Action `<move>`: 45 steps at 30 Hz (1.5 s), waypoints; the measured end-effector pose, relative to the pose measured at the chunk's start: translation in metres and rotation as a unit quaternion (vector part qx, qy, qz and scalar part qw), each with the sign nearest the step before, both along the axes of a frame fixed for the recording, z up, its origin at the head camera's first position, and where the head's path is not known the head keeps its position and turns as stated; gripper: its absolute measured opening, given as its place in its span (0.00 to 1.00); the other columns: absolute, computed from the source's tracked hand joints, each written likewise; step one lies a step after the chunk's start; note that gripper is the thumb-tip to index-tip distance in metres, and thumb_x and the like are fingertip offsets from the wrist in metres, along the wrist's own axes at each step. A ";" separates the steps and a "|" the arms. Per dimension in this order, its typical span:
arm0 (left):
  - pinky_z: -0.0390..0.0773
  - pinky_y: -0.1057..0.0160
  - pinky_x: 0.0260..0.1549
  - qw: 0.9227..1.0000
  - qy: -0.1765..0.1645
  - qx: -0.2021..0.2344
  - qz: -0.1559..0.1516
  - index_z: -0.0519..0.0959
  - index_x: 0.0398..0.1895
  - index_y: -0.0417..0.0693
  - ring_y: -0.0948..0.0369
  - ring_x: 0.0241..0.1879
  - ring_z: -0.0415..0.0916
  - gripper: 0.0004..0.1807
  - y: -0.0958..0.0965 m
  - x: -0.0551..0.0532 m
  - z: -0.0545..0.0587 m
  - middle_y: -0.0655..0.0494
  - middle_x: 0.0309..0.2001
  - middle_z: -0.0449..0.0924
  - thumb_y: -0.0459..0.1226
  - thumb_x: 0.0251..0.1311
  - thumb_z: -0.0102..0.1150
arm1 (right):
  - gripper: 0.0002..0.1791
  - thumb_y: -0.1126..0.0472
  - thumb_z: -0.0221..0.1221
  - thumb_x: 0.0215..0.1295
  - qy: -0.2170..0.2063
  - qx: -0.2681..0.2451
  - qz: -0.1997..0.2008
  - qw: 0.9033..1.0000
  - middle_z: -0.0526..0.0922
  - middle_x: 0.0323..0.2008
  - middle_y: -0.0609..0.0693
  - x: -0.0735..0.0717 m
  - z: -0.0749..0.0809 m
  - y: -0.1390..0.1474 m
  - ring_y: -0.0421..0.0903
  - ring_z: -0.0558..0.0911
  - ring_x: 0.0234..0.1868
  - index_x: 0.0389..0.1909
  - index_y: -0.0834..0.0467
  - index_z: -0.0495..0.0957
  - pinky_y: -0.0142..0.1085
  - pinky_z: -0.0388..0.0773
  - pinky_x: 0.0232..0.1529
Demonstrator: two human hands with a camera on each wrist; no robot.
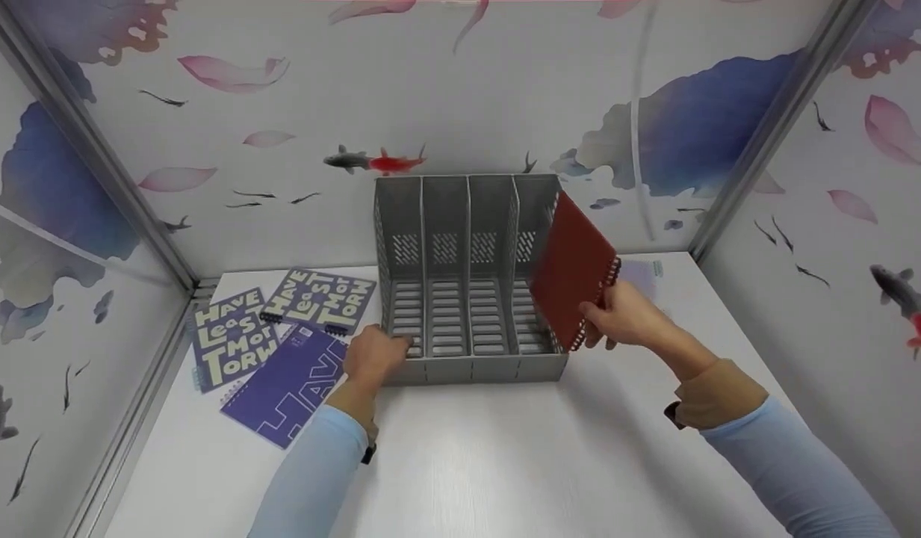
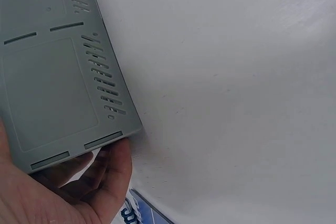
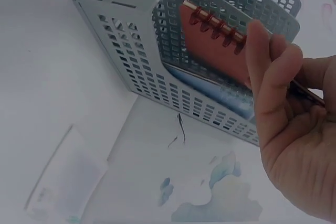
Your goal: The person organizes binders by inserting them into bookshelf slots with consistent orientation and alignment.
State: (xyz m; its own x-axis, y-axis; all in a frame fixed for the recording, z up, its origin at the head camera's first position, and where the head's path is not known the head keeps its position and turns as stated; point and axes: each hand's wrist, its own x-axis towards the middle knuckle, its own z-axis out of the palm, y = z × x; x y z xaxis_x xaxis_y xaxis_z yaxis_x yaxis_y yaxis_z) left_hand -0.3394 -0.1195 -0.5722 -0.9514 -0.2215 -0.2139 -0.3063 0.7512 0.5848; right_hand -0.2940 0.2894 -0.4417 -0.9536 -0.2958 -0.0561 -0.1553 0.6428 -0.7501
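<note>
A grey file rack [image 1: 471,368] with upright dividers stands near the back of the white table. My left hand [image 1: 376,354] grips its front left corner; in the left wrist view, the fingers [image 2: 116,167] curl round the rack's end. With my right hand [image 1: 621,315] I hold a red spiral notebook [image 1: 576,269] by its coil-bound edge. The notebook stands tilted at the rightmost compartment, its lower part overlapping the rack's right side. A bluish spiral notebook [image 3: 210,92] shows beside the red one inside the rack in the right wrist view.
Left of the rack lie two notebooks with pale lettering, one flat [image 1: 232,340] and one [image 1: 322,299] overlapping its neighbours, plus a plain blue-purple notebook [image 1: 288,388]. A pale notebook [image 1: 643,278] lies behind my right hand. Printed panels [image 1: 490,90] enclose the table.
</note>
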 end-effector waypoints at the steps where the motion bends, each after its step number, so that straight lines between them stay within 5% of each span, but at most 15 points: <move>1: 0.87 0.40 0.55 1.000 0.000 0.000 0.000 0.81 0.71 0.36 0.40 0.59 0.90 0.38 0.000 0.001 0.000 0.37 0.62 0.90 0.57 0.72 0.65 | 0.15 0.65 0.55 0.82 -0.008 -0.001 -0.011 1.000 0.91 0.26 0.61 -0.001 -0.002 -0.003 0.38 0.88 0.22 0.49 0.75 0.82 0.34 0.86 0.24; 7: 0.87 0.40 0.56 1.000 -0.003 0.003 -0.003 0.80 0.72 0.37 0.39 0.61 0.89 0.38 0.000 0.002 0.000 0.37 0.63 0.90 0.57 0.72 0.65 | 0.16 0.65 0.53 0.80 -0.044 -0.028 -0.063 0.997 0.91 0.24 0.58 -0.010 -0.016 -0.019 0.44 0.91 0.24 0.42 0.74 0.83 0.34 0.89 0.27; 16: 0.86 0.39 0.60 1.000 -0.001 -0.003 0.001 0.78 0.75 0.37 0.38 0.64 0.88 0.41 -0.001 0.001 0.000 0.36 0.66 0.88 0.59 0.73 0.65 | 0.14 0.66 0.53 0.74 0.005 -0.022 -0.113 0.993 0.85 0.17 0.48 -0.024 -0.032 -0.042 0.36 0.84 0.16 0.31 0.67 0.83 0.30 0.85 0.22; 24: 0.87 0.40 0.57 1.000 0.007 0.003 0.002 0.78 0.76 0.36 0.38 0.62 0.89 0.41 -0.001 0.006 -0.002 0.36 0.65 0.89 0.59 0.73 0.65 | 0.15 0.62 0.55 0.76 0.013 0.036 -0.154 0.987 0.90 0.20 0.54 -0.039 -0.053 -0.059 0.37 0.87 0.16 0.40 0.71 0.84 0.27 0.82 0.21; 32: 0.86 0.37 0.60 1.000 0.009 -0.006 0.001 0.79 0.73 0.34 0.36 0.63 0.88 0.38 -0.002 0.005 -0.001 0.34 0.65 0.88 0.55 0.74 0.64 | 0.19 0.60 0.57 0.75 0.051 0.109 -0.186 0.975 0.93 0.41 0.71 -0.055 -0.072 -0.066 0.59 0.96 0.33 0.47 0.75 0.85 0.42 0.92 0.36; 41: 0.85 0.36 0.62 1.000 0.009 -0.016 -0.003 0.78 0.73 0.32 0.34 0.65 0.87 0.36 -0.001 0.004 0.003 0.32 0.66 0.87 0.52 0.74 0.60 | 0.20 0.51 0.55 0.77 0.045 0.205 -0.175 0.962 0.92 0.40 0.64 -0.064 -0.078 -0.067 0.53 0.86 0.34 0.40 0.64 0.86 0.55 0.88 0.39; 45: 0.86 0.37 0.61 1.000 0.009 -0.017 -0.005 0.78 0.73 0.32 0.35 0.64 0.87 0.36 0.001 0.003 0.003 0.33 0.65 0.88 0.51 0.74 0.59 | 0.20 0.52 0.52 0.80 0.025 0.196 -0.178 0.964 0.90 0.40 0.61 -0.066 -0.080 -0.064 0.52 0.82 0.35 0.39 0.63 0.84 0.55 0.87 0.42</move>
